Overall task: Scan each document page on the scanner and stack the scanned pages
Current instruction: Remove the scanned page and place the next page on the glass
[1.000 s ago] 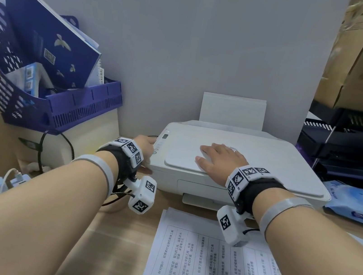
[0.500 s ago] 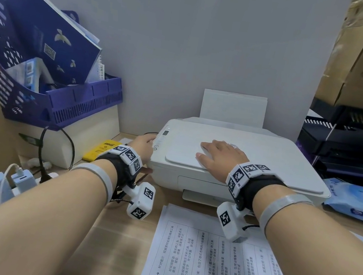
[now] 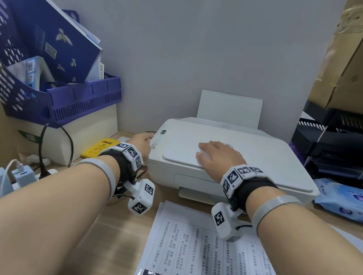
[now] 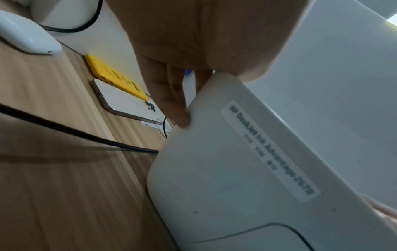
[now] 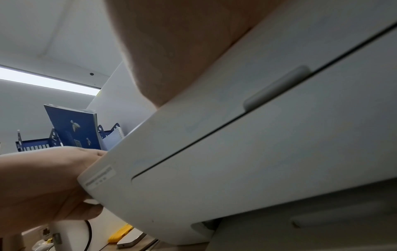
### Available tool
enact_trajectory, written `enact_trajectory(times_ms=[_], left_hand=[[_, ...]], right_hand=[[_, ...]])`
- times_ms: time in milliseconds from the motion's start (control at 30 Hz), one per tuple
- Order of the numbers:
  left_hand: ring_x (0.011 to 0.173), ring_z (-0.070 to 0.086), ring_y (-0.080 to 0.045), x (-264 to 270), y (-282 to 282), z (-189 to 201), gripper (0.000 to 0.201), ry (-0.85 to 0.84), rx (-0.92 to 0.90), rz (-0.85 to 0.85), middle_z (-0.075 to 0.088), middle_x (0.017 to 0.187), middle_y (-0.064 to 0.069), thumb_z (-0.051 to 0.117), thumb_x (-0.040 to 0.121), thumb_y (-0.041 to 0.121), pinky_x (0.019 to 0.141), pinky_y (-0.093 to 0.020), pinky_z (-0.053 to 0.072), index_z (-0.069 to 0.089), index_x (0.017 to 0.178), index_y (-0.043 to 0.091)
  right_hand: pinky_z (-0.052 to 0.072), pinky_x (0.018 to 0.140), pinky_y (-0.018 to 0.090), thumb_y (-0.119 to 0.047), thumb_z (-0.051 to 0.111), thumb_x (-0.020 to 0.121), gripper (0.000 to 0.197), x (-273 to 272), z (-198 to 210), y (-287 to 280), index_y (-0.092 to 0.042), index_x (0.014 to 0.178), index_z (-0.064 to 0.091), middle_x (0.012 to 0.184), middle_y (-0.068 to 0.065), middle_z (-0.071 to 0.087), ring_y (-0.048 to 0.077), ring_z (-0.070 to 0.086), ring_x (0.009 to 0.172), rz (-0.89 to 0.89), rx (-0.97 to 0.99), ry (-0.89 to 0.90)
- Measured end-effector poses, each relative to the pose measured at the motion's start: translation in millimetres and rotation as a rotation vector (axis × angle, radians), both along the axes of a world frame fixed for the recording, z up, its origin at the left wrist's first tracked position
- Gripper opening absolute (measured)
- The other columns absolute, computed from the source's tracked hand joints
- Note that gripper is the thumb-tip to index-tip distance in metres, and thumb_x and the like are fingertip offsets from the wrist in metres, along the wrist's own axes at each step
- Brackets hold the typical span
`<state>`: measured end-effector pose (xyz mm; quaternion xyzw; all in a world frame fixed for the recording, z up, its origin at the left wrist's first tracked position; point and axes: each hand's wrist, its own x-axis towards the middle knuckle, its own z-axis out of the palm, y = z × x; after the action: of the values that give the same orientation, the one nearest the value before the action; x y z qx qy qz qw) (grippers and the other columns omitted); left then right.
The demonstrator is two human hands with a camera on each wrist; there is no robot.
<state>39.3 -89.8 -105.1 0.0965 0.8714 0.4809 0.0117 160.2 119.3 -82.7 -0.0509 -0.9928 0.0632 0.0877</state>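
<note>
The white scanner-printer (image 3: 266, 165) stands at the back of the wooden desk with its lid down. My right hand (image 3: 217, 157) lies flat on the lid, fingers straight; the right wrist view shows only the palm (image 5: 182, 51) over the scanner's front (image 5: 257, 152). My left hand (image 3: 140, 140) is at the scanner's left front corner, beside the control panel. In the left wrist view its fingers (image 4: 169, 95) point straight down the side wall of the scanner (image 4: 236, 169), thumb on the top edge. A stack of printed pages (image 3: 204, 255) lies on the desk in front, under my right forearm.
A purple file basket (image 3: 81, 102) with a blue notebook sits on a box at the left. Below it are a power strip with chargers (image 3: 0, 180), a black cable, a yellow case (image 3: 100, 148) and a phone (image 4: 124, 101). Black trays (image 3: 351, 152) and a wipes pack (image 3: 355, 203) stand right.
Both hands keep their places on the scanner. The view has dropped slightly, so the yellow case and the power strip have come into sight at the left.
</note>
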Motion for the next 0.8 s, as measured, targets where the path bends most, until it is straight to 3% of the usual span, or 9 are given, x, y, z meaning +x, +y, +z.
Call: enact_trajectory(times_ms=[67, 200, 367, 467, 667, 800], left_hand=[[0.084, 0.061, -0.029, 5, 1, 7, 0.040, 0.014, -0.046, -0.001, 0.070, 0.114, -0.012, 0.035, 0.097, 0.008, 0.080, -0.043, 0.053, 0.064, 0.124, 0.019], [0.101, 0.062, -0.034, 14, 2, 21, 0.038, -0.013, -0.215, -0.022, 0.066, 0.120, -0.012, 0.049, 0.094, 0.003, 0.086, -0.036, 0.051, 0.061, 0.129, 0.014], [0.098, 0.066, -0.033, 19, 1, 35, 0.032, -0.024, -0.310, 0.032, 0.070, 0.112, -0.007, 0.065, 0.082, 0.004, 0.089, -0.043, 0.056, 0.071, 0.110, 0.018], [0.100, 0.065, -0.032, 24, 7, 44, 0.032, 0.047, -0.276, 0.109, 0.071, 0.113, -0.006, 0.055, 0.085, 0.007, 0.095, -0.038, 0.053, 0.074, 0.107, 0.020], [0.100, 0.064, -0.031, 40, 38, 53, 0.035, 0.118, -0.276, 0.087, 0.068, 0.111, -0.006, 0.049, 0.085, 0.003, 0.091, -0.035, 0.053, 0.074, 0.104, 0.020], [0.093, 0.063, -0.028, 44, 60, 55, 0.027, 0.078, -0.324, -0.017, 0.067, 0.102, -0.005, 0.051, 0.085, 0.009, 0.084, -0.030, 0.050, 0.072, 0.098, 0.018]], right_hand=[[0.032, 0.102, 0.038, -0.043, 0.030, 0.100, 0.043, 4, 0, 1, -0.028, 0.135, 0.049, 0.141, -0.002, 0.051, 0.025, 0.043, 0.130, 0.008, -0.012, 0.000], [0.038, 0.089, 0.038, -0.038, 0.030, 0.099, 0.035, 11, -1, 7, -0.022, 0.115, 0.056, 0.123, -0.001, 0.057, 0.026, 0.049, 0.121, 0.032, -0.032, 0.002], [0.040, 0.101, 0.044, -0.036, 0.033, 0.101, 0.039, 28, 5, 19, -0.017, 0.127, 0.055, 0.140, 0.004, 0.050, 0.028, 0.047, 0.127, 0.012, -0.075, -0.039], [0.038, 0.104, 0.043, -0.041, 0.033, 0.100, 0.042, 38, 7, 34, -0.026, 0.136, 0.050, 0.150, 0.002, 0.043, 0.027, 0.044, 0.132, -0.068, -0.077, -0.064], [0.036, 0.104, 0.046, -0.042, 0.038, 0.094, 0.044, 64, 11, 78, -0.032, 0.135, 0.050, 0.139, 0.009, 0.045, 0.032, 0.044, 0.126, -0.389, -0.088, -0.072], [0.042, 0.102, 0.045, -0.042, 0.045, 0.091, 0.050, 79, 13, 101, -0.023, 0.136, 0.048, 0.140, 0.014, 0.043, 0.035, 0.043, 0.126, -0.516, -0.107, -0.081]])
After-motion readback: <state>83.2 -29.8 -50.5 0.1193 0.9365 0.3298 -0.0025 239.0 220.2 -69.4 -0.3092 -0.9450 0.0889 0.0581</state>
